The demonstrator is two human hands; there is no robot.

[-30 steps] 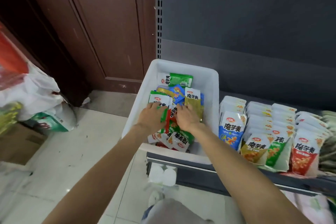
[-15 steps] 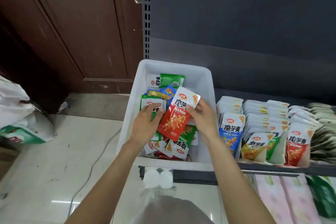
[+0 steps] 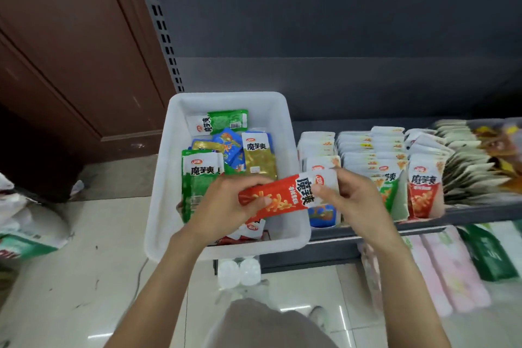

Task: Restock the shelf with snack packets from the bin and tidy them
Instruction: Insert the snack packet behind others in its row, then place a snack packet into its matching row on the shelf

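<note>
I held one red packet by both ends, left hand and right hand, over the bin rim, next needing the shelf's red row.

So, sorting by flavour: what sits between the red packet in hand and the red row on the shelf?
In the head view, the green-fronted row stands between the red packet and the red row.

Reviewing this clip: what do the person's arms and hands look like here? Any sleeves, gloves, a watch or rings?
Both forearms are bare along their visible length, with no sleeve in view. The left hand and right hand are ungloved. No watch, bracelet or ring shows on the visible wrists and fingers, and the nails look short and unpainted. No markings show.
</note>
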